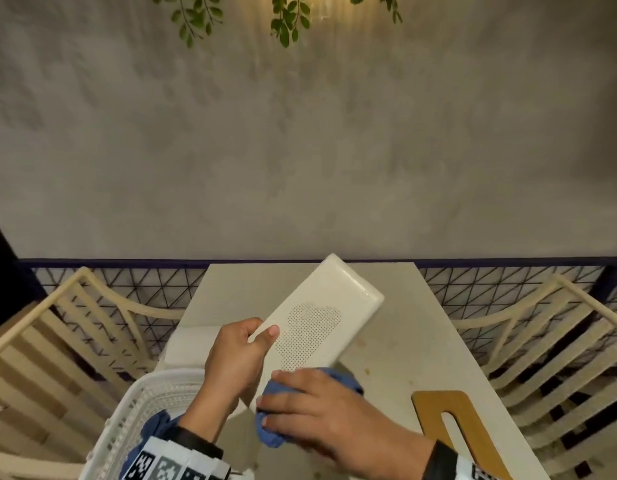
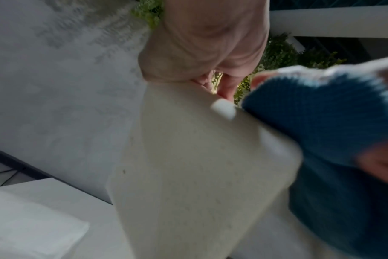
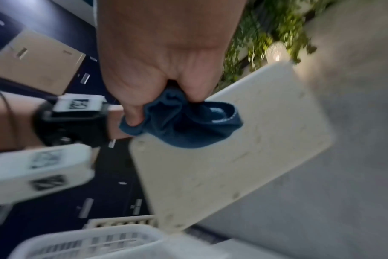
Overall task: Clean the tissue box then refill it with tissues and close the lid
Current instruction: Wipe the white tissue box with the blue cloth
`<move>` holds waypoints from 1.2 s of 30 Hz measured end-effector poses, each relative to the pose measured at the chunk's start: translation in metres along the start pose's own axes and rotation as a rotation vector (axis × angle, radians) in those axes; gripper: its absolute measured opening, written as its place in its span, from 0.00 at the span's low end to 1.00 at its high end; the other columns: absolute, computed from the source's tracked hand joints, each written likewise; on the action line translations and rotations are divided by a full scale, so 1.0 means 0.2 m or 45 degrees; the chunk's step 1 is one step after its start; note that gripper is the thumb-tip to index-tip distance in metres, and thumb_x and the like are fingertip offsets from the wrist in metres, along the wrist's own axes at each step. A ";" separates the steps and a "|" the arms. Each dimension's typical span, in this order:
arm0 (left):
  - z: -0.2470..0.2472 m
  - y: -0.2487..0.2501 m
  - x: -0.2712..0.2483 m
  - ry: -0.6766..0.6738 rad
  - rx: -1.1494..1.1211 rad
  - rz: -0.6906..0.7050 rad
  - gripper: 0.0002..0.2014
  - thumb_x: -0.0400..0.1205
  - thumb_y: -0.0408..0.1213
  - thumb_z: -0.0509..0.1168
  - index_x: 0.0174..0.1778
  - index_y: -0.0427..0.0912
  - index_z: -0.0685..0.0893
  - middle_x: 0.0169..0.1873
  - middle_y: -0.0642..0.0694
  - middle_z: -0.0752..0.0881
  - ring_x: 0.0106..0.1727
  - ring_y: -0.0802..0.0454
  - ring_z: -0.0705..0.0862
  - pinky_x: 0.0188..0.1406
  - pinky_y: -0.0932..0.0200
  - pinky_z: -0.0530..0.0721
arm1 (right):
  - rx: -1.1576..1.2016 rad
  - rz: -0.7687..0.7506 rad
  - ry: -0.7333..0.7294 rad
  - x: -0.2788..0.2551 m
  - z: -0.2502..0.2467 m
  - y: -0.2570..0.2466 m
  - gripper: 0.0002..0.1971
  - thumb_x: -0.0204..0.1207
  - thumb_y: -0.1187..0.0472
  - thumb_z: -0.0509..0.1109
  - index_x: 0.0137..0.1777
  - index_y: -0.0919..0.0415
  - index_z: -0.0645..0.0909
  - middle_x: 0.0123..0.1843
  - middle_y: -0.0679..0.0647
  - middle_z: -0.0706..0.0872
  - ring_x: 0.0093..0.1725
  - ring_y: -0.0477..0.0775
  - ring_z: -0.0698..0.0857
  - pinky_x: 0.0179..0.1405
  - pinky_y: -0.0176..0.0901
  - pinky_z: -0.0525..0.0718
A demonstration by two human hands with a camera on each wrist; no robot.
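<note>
A white tissue box [image 1: 321, 310] with a dotted cloud pattern is held tilted above the table, its far end pointing up and right. My left hand [image 1: 239, 348] grips its near left edge, thumb on the dotted face. My right hand [image 1: 317, 410] holds a bunched blue cloth [image 1: 272, 427] against the box's near end. The left wrist view shows the box [image 2: 199, 175] with the blue cloth [image 2: 321, 131] pressed on its corner. In the right wrist view my right hand [image 3: 162, 73] pinches the cloth [image 3: 184, 122] on the box's flat side [image 3: 244, 149].
The light table [image 1: 421, 341] carries a wooden lid [image 1: 452, 420] with a slot at the right front, and a white pack of tissues [image 1: 192, 344] at the left. A white slatted basket [image 1: 134, 420] stands at the front left. Cream chairs [image 1: 560, 341] flank the table.
</note>
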State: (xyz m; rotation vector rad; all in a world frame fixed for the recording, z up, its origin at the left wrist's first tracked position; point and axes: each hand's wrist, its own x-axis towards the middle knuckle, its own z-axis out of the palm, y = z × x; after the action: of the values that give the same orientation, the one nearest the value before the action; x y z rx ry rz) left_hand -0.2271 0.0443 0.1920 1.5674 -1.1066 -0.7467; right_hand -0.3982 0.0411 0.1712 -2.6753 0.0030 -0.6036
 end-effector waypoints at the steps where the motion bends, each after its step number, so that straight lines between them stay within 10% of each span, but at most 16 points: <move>1: -0.02 0.00 0.00 0.006 -0.014 0.004 0.13 0.74 0.45 0.70 0.23 0.50 0.84 0.16 0.54 0.82 0.28 0.48 0.77 0.38 0.53 0.72 | -0.066 0.062 0.080 -0.03 -0.06 0.03 0.15 0.87 0.56 0.52 0.66 0.54 0.77 0.70 0.72 0.75 0.73 0.50 0.73 0.75 0.40 0.68; 6: -0.07 0.01 -0.01 0.041 0.040 0.026 0.16 0.78 0.42 0.71 0.23 0.53 0.85 0.20 0.52 0.86 0.31 0.45 0.82 0.38 0.53 0.75 | -0.422 0.478 0.709 -0.13 -0.45 0.17 0.16 0.81 0.51 0.60 0.62 0.58 0.80 0.66 0.50 0.81 0.71 0.47 0.72 0.67 0.53 0.72; 12: -0.03 0.02 -0.04 -0.028 -0.019 0.042 0.18 0.61 0.60 0.67 0.28 0.47 0.86 0.22 0.50 0.86 0.31 0.47 0.79 0.39 0.49 0.77 | -0.474 0.059 0.167 -0.02 -0.16 -0.05 0.18 0.85 0.54 0.52 0.61 0.61 0.81 0.66 0.56 0.83 0.69 0.56 0.74 0.74 0.40 0.62; 19: -0.02 0.03 -0.10 0.054 0.282 0.110 0.13 0.78 0.49 0.69 0.33 0.44 0.84 0.30 0.42 0.91 0.38 0.36 0.87 0.40 0.43 0.84 | -0.555 0.625 0.589 0.02 -0.44 0.12 0.16 0.76 0.56 0.62 0.59 0.60 0.83 0.64 0.54 0.84 0.66 0.47 0.74 0.68 0.47 0.76; 24: -0.01 0.03 -0.13 0.102 0.413 0.090 0.10 0.80 0.48 0.67 0.40 0.45 0.86 0.33 0.42 0.90 0.40 0.39 0.86 0.44 0.48 0.83 | -0.404 0.264 0.144 0.01 -0.26 0.02 0.18 0.82 0.53 0.59 0.64 0.61 0.79 0.70 0.57 0.80 0.71 0.58 0.75 0.76 0.47 0.67; 29: 0.02 0.08 -0.17 0.084 0.506 0.132 0.08 0.82 0.46 0.65 0.44 0.49 0.87 0.36 0.46 0.90 0.44 0.42 0.86 0.40 0.54 0.78 | -0.507 0.684 0.565 0.04 -0.42 0.10 0.17 0.75 0.60 0.66 0.63 0.61 0.82 0.67 0.57 0.83 0.71 0.55 0.75 0.75 0.47 0.70; 33: 0.00 0.09 -0.17 0.110 0.494 0.108 0.11 0.81 0.45 0.66 0.35 0.45 0.83 0.27 0.45 0.84 0.38 0.41 0.81 0.32 0.55 0.69 | -0.419 0.241 0.245 0.05 -0.28 0.02 0.15 0.81 0.57 0.63 0.61 0.65 0.82 0.65 0.60 0.83 0.67 0.55 0.75 0.74 0.43 0.66; 36: 0.00 0.09 -0.20 0.067 0.505 0.139 0.09 0.81 0.46 0.66 0.40 0.48 0.86 0.33 0.45 0.89 0.41 0.41 0.85 0.35 0.56 0.72 | -0.421 0.457 0.324 -0.04 -0.43 0.13 0.19 0.81 0.52 0.60 0.64 0.61 0.81 0.69 0.57 0.81 0.71 0.52 0.74 0.72 0.49 0.71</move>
State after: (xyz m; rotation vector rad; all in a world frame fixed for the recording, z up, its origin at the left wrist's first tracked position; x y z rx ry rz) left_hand -0.2478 0.0793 0.2064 1.8256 -1.3473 -0.4254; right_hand -0.4390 -0.0141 0.2288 -2.7793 0.6924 -0.8791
